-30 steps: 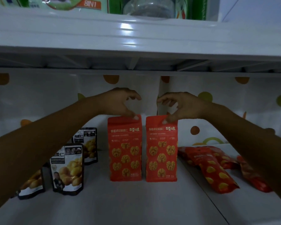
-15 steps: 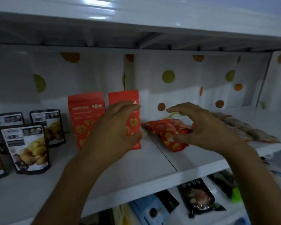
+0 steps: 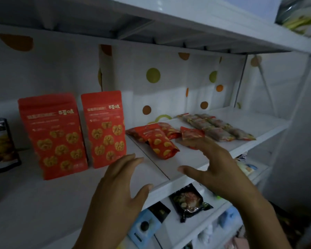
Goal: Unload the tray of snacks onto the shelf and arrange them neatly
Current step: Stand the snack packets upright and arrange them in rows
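Our left hand (image 3: pixel 120 180) and right hand (image 3: pixel 210 166) spread, empty, above shelf (image 3: pixel 43 203). Red bags (image 3: pixel 52 137) stand upright, fronts out, neat. Red packets (image 3: pixel 160 141) lie heaped, probably our next tidy.

Dim light falls on a white shelf (image 3: pixel 43 203) backed by a white sheet (image 3: pixel 171 94) dotted orange and green; another shelf board (image 3: pixel 196 22) runs overhead.

On your white shelf (image 3: pixel 34 203) you've got two tall red bags with gold nut prints standing upright, left bag (image 3: pixel 52 135) just beside right bag (image 3: pixel 104 128). Right of those, red packets (image 3: pixel 158 141) lie flat in a loose overlapping pile, then pale see-through packets (image 3: pixel 215 126) lie flat in a row further right.
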